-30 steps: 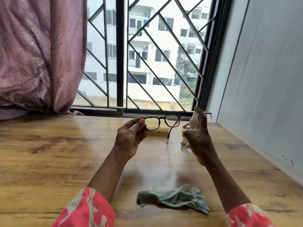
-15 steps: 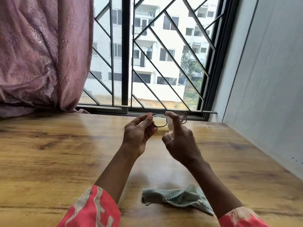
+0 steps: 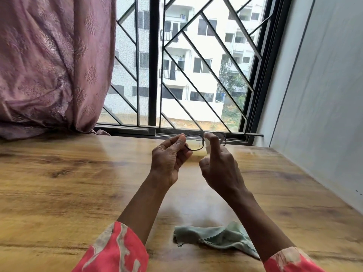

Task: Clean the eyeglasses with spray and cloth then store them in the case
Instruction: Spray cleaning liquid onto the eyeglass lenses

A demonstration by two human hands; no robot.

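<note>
Right hand point(image 3: 220, 169) has swung its small spray bottle point(image 3: 206, 148) before the thin-rimmed eyeglasses point(image 3: 196, 142) — left hand point(image 3: 169, 160) pinching them (fingers closed).

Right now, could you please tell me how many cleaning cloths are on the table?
1. The cloth lies crumpled on the table near the front edge, partly behind the right forearm. No other shows.
</note>
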